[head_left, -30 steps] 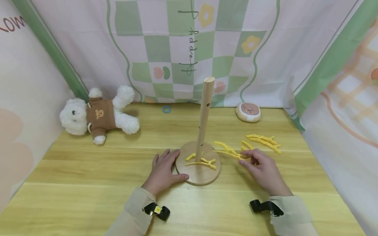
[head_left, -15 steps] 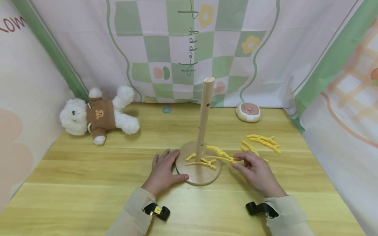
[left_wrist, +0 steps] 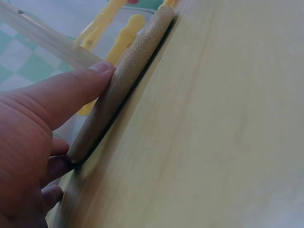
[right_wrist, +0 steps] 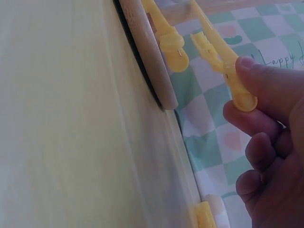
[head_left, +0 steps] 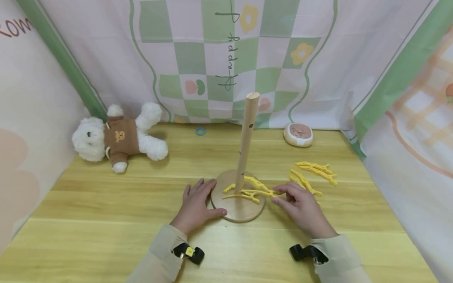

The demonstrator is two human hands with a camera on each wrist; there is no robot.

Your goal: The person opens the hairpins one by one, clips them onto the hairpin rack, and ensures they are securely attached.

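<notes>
A round pole stands upright on a disc base (head_left: 238, 213), forming a wooden stand (head_left: 246, 137). At the base's left edge, my left hand (head_left: 196, 207) holds it with the thumb on the rim (left_wrist: 124, 78) and the other fingers farther back along the edge. One yellow hair clip (head_left: 254, 199) lies on the base by the pole, its two arms spread. My right hand (head_left: 301, 208) pinches the tail of another yellow hair clip (right_wrist: 231, 71) between thumb and forefinger. That clip's arms are spread apart and reach over the right side of the base toward the pole.
Several more yellow hair clips (head_left: 316, 170) lie on the table right of the stand. A white plush toy (head_left: 122, 137) in a brown shirt lies at the back left. Near the curtain are a blue ring (head_left: 200, 131) and a small rounded device (head_left: 298, 135).
My right hand has moved left, bringing the pinched hair clip from beside the stand to over its base near the pole. My left hand has kept its place.
</notes>
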